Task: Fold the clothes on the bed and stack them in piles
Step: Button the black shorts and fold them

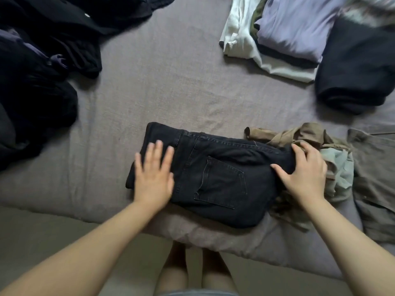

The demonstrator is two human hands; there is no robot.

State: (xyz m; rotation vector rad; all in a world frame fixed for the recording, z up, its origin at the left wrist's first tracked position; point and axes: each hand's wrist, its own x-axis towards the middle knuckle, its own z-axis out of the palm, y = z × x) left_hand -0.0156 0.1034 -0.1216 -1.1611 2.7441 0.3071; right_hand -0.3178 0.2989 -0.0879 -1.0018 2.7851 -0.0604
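Note:
Folded black jeans [215,176] lie near the front edge of the bed [162,86], back pocket facing up. My left hand [154,174] rests flat on their left end with fingers straight. My right hand [303,174] presses on their right end, fingers spread over the fold. A heap of unfolded dark clothes [40,67] fills the left side of the bed. At the back right stands a pile of folded clothes [288,33], with a lilac piece on top and white ones beneath, and a folded dark navy garment [359,67] beside it.
Crumpled brown and pale green clothes [316,146] lie right under my right hand. A grey garment [376,178] lies flat at the right edge. The bed's front edge runs below the jeans, with my legs [196,274] and the floor beneath.

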